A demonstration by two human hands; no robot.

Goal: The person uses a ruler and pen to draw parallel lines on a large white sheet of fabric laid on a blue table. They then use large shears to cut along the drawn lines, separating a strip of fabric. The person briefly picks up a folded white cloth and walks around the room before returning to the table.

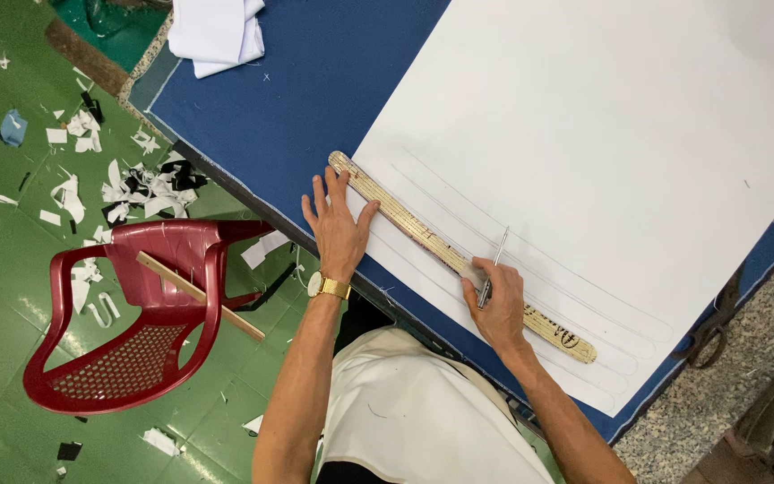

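Observation:
A long curved wooden ruler [423, 235] lies along the near edge of a large white sheet [584, 143] on a blue-covered table [315, 90]. My left hand [338, 224], fingers spread and a gold watch on the wrist, presses flat on the ruler's left end. My right hand [494, 300] grips a slim pen [493, 264], its tip on the sheet beside the ruler's far edge. Faint curved pencil lines [548, 269] run parallel to the ruler across the sheet.
A red plastic chair [150, 318] with a wooden stick [199, 296] across it stands on the green floor at left, among several fabric scraps [136, 184]. Folded white cloth [217, 31] lies on the table's far corner. Dark scissors [714, 327] hang at the right table edge.

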